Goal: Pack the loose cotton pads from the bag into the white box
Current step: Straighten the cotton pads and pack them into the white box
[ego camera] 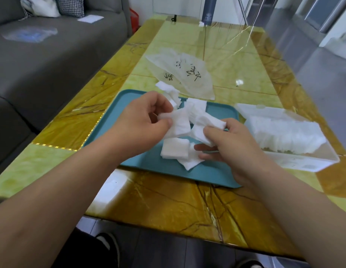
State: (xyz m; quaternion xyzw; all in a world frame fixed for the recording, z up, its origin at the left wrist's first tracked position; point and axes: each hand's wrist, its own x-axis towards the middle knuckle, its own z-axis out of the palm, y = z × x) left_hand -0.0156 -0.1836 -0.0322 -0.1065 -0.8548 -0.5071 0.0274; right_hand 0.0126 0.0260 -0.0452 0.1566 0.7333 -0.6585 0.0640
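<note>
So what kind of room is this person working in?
Most likely a home living room. A grey sofa with cushions stands beside a glossy yellow stone-patterned table, and the teal tray of cotton pads looks like a household chore.

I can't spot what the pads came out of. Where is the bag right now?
In the head view, the bag lies flat on the table just beyond the far edge of the teal tray, left of the white box.

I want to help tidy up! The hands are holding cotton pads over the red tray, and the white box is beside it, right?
Nearly. The head view shows the tray is teal, not red. Both hands, left and right, hold cotton pads over it, with the white box beside it.
</note>
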